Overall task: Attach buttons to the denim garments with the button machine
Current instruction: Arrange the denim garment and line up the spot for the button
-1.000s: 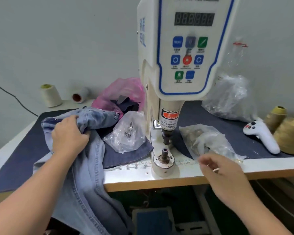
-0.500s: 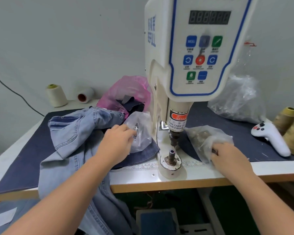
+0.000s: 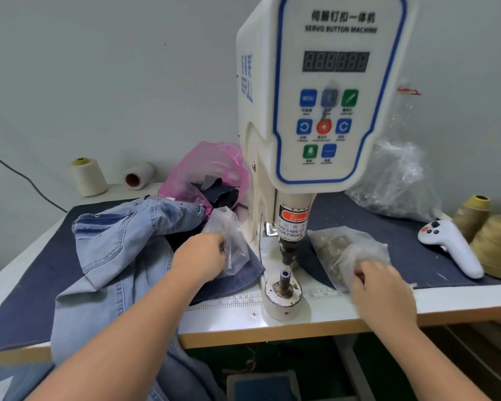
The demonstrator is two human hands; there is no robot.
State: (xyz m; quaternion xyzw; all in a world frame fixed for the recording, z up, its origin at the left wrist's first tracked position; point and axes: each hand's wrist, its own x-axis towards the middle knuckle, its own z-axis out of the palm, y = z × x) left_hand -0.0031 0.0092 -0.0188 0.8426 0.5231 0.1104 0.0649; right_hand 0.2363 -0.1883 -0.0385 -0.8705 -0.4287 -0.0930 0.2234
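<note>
Denim garment (image 3: pixel 122 256) lies heaped left of the button machine (image 3: pixel 315 111), part on the tabletop (image 3: pixel 460 302), part hanging over the front edge. Nothing is placed on the lower die (image 3: pixel 284 277) yet; punch above it is bare.

Change vs. a second ago: left hand (image 3: pixel 203 259) has been moved off the denim onto the small clear bag (image 3: pixel 229 241) just left of the machine column. Right hand (image 3: pixel 379 285) has been brought from open air into the button bag (image 3: pixel 344 250) right of the die. Left grip: fingers curled against the bag plastic, apparently pinching it; fingertips hidden. Right grip: fingers curled into the bag mouth, plastic held; whether a button is held cannot be told.

Judged: parts are being fetched from both bags, likely button and backing, so loading comes next and the garment is not yet positioned.

Room: the die sits near the front tabletop edge with a ruler strip (image 3: pixel 243 302) alongside. An open gap is left between the two bags at the die. Right side is crowded further out by the white controller (image 3: pixel 451 250) and thread cones (image 3: pixel 492 241). Pink bag (image 3: pixel 209 172) sits behind the denim.
</note>
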